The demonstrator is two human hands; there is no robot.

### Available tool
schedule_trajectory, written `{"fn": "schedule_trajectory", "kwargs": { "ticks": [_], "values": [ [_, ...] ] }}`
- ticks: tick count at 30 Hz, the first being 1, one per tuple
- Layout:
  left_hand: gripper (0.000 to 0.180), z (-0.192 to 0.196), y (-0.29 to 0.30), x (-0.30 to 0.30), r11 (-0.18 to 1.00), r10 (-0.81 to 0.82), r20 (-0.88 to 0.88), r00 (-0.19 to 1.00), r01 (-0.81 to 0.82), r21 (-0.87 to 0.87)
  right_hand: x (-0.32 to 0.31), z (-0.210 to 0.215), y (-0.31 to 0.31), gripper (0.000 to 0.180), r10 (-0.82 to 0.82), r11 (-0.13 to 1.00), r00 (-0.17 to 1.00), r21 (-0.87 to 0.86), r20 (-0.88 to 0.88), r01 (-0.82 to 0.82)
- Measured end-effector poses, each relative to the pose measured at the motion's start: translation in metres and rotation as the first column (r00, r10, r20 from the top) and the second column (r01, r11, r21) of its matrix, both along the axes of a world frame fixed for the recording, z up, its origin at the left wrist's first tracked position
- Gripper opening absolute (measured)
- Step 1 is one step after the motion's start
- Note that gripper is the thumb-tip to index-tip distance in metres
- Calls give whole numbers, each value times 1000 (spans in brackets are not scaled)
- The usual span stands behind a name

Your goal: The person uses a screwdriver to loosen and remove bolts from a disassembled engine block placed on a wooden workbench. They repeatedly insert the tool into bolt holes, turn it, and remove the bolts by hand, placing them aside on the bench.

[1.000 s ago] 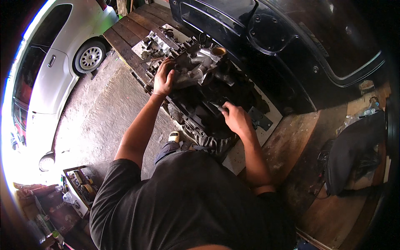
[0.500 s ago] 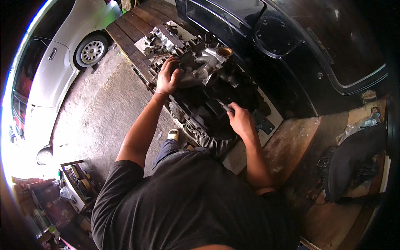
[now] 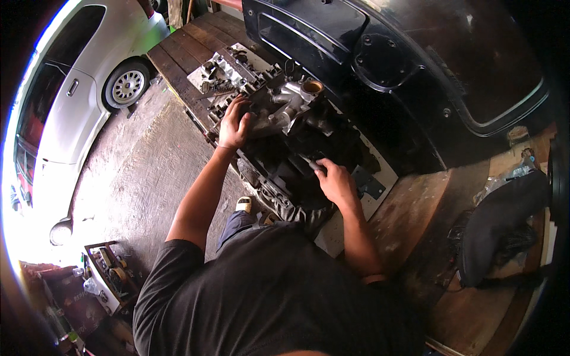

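A dirty engine (image 3: 285, 145) lies on the bench in front of me, its dark upper side toward me. My left hand (image 3: 234, 126) rests on its left edge beside the grey metal manifold (image 3: 276, 118), fingers laid over the metal and thumb apart. In my right hand (image 3: 338, 183) is a slim hand tool (image 3: 314, 164) with a dark handle. Its short metal shank points up and left onto the dark engine surface; the exact kind and the tip are too small to make out. An orange-brown round opening (image 3: 312, 87) shows at the manifold's far end.
Removed metal parts (image 3: 228, 68) lie on a light board on the wooden bench (image 3: 181, 53). A black car panel (image 3: 392, 77) stands behind the engine. At right are a black bag (image 3: 504, 228) and clear plastic. A white car (image 3: 77, 101) and toolbox (image 3: 113, 276) are at left.
The whole view has shifted slightly, so the engine sits a little lower and further left. Both hands keep nearly the same places on it, and the tool is still held in the right.
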State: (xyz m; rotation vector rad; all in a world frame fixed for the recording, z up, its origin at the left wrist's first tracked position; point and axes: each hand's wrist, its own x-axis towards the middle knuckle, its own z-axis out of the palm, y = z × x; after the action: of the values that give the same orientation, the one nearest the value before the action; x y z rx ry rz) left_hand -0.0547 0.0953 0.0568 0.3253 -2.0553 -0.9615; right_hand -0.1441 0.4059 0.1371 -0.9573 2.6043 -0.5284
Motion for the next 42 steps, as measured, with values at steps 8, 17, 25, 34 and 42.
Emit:
{"fn": "schedule_trajectory", "kwargs": {
  "ticks": [8,17,25,34,42],
  "values": [
    [40,-4,-3,0,1000,-1,2,1000,1,-3,5,-12,-16,27,6,999,994,-33,-113,-9],
    [40,-5,-2,-3,1000,-24,-8,1000,24,9,-12,5,-17,24,-71,984,994,-170,-87,55],
    [40,-2,0,0,1000,-21,-7,1000,21,21,15,4,0,24,21,999,999,-41,48,-19],
    [41,1,-1,1,998,-56,2,998,56,38,15,-14,-21,27,-96,994,993,-66,-70,92],
    [38,3,-6,0,995,-95,5,995,95,16,21,12,-14,28,-146,973,989,-178,-2,144]
  ]
}}
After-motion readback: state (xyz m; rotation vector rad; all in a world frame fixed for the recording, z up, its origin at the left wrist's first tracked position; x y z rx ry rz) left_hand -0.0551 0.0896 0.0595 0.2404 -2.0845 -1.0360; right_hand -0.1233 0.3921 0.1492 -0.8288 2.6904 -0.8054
